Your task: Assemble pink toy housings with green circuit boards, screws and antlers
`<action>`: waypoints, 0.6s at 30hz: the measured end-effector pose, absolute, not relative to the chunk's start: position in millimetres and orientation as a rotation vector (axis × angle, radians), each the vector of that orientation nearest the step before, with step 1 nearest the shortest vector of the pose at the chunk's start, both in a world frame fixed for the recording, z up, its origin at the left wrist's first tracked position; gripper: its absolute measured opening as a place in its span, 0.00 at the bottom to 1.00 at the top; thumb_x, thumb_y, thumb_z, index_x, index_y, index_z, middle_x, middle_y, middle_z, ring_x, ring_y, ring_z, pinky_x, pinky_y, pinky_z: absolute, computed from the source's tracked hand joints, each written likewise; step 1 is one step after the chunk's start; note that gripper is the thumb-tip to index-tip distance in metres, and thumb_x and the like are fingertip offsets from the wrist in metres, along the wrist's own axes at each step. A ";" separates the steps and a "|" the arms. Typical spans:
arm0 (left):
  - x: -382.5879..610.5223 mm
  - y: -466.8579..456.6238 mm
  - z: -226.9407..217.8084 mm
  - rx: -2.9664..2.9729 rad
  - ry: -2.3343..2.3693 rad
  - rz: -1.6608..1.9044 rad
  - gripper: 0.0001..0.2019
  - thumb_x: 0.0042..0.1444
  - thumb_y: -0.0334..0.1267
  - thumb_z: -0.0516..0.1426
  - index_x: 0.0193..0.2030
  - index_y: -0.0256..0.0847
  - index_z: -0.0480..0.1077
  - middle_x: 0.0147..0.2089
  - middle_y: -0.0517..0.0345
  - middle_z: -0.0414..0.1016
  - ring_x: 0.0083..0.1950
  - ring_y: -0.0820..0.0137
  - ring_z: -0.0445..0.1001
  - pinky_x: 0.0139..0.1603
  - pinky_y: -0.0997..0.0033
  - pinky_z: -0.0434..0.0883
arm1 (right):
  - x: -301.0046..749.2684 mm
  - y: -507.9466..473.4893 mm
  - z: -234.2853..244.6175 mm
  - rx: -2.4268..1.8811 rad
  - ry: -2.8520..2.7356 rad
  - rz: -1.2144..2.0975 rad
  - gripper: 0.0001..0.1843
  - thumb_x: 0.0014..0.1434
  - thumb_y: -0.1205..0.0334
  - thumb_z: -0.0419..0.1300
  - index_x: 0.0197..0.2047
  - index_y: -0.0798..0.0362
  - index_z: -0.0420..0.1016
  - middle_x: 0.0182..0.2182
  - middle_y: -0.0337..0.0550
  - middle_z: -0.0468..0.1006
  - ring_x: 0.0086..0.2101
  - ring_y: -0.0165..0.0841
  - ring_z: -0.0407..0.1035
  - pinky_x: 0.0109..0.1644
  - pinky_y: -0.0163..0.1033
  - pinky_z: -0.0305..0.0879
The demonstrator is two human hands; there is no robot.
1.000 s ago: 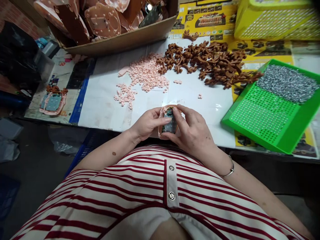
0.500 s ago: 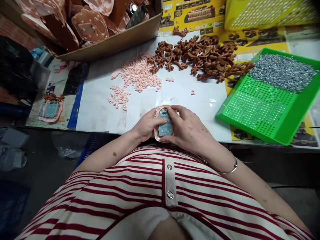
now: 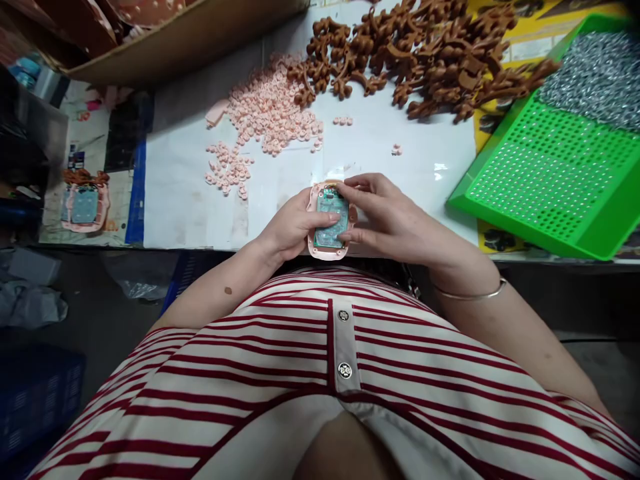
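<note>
My left grip [image 3: 289,225] clamps the pink casing [image 3: 327,254], but my right grip [image 3: 400,217], spread apart, could skew the green board [image 3: 327,236] by pressing unevenly.

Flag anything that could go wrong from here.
The left hand holds the pink shell at the near edge of the table; a slip might drop it. Its thumb lies on the circuit board, which pressure might shift. Brown pieces reach the green tray; a nudge might mix them with its metal bits.
</note>
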State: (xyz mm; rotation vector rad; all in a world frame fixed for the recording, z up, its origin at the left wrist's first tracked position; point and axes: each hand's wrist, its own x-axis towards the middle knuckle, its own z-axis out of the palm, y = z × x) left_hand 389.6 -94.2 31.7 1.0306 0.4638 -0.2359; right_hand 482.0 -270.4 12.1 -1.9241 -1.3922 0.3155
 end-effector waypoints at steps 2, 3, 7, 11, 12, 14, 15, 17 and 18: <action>390.1 -93.5 32.1 1.021 0.461 -0.243 0.24 0.40 0.28 0.68 0.47 0.37 0.70 0.37 0.59 0.78 0.37 0.68 0.77 0.43 0.65 0.74 | 490.0 -274.5 7.2 -1.856 -1.397 0.323 0.34 0.67 0.43 0.55 0.71 0.49 0.61 0.60 0.56 0.67 0.59 0.47 0.66 0.63 0.56 0.68; 390.2 -93.2 32.3 1.018 0.458 -0.243 0.25 0.40 0.28 0.68 0.47 0.37 0.69 0.37 0.59 0.77 0.37 0.69 0.77 0.43 0.65 0.74 | 491.9 -275.4 5.9 -1.844 -1.390 0.317 0.33 0.67 0.43 0.55 0.71 0.47 0.62 0.59 0.55 0.67 0.59 0.46 0.66 0.64 0.56 0.68; 390.0 -92.1 32.5 1.018 0.440 -0.252 0.25 0.40 0.28 0.69 0.47 0.37 0.70 0.37 0.59 0.77 0.36 0.69 0.76 0.42 0.66 0.74 | 490.6 -273.3 5.9 -1.866 -1.360 0.311 0.33 0.65 0.44 0.58 0.70 0.44 0.62 0.60 0.52 0.68 0.59 0.46 0.66 0.64 0.55 0.68; 389.6 -90.8 31.4 1.039 0.424 -0.253 0.25 0.41 0.30 0.69 0.48 0.38 0.70 0.37 0.58 0.77 0.37 0.68 0.76 0.44 0.64 0.74 | 487.6 -271.7 8.2 -1.920 -1.340 0.322 0.34 0.64 0.46 0.61 0.70 0.44 0.62 0.60 0.52 0.68 0.58 0.46 0.66 0.63 0.55 0.69; 389.6 -90.5 31.0 1.047 0.421 -0.253 0.26 0.41 0.30 0.69 0.48 0.38 0.70 0.38 0.58 0.77 0.37 0.68 0.77 0.44 0.63 0.74 | 487.5 -271.7 8.1 -1.919 -1.343 0.312 0.34 0.64 0.47 0.61 0.70 0.44 0.62 0.59 0.52 0.68 0.58 0.46 0.67 0.62 0.55 0.69; 389.9 -90.1 30.2 1.064 0.421 -0.254 0.27 0.40 0.31 0.69 0.50 0.38 0.70 0.39 0.57 0.78 0.39 0.66 0.77 0.46 0.62 0.74 | 487.6 -270.8 6.9 -1.906 -1.353 0.304 0.34 0.64 0.47 0.61 0.70 0.44 0.62 0.59 0.53 0.68 0.58 0.46 0.67 0.62 0.55 0.69; 390.1 -90.0 29.9 1.071 0.423 -0.252 0.28 0.40 0.31 0.69 0.50 0.38 0.70 0.40 0.57 0.78 0.40 0.66 0.78 0.47 0.61 0.74 | 487.5 -269.7 6.0 -1.900 -1.353 0.308 0.34 0.64 0.46 0.60 0.70 0.45 0.63 0.59 0.53 0.68 0.58 0.46 0.67 0.62 0.55 0.69; 390.2 -89.8 29.7 1.077 0.426 -0.249 0.28 0.40 0.31 0.69 0.51 0.38 0.70 0.40 0.56 0.78 0.41 0.65 0.78 0.49 0.61 0.74 | 486.9 -266.8 4.8 -1.895 -1.340 0.321 0.34 0.65 0.44 0.59 0.70 0.45 0.63 0.60 0.54 0.67 0.58 0.47 0.66 0.62 0.56 0.69; 390.1 -89.7 30.0 1.077 0.425 -0.246 0.28 0.40 0.31 0.69 0.51 0.38 0.70 0.40 0.56 0.78 0.40 0.65 0.78 0.48 0.62 0.74 | 486.1 -266.0 5.3 -1.896 -1.335 0.324 0.34 0.65 0.43 0.59 0.70 0.45 0.64 0.60 0.54 0.67 0.58 0.47 0.66 0.62 0.56 0.69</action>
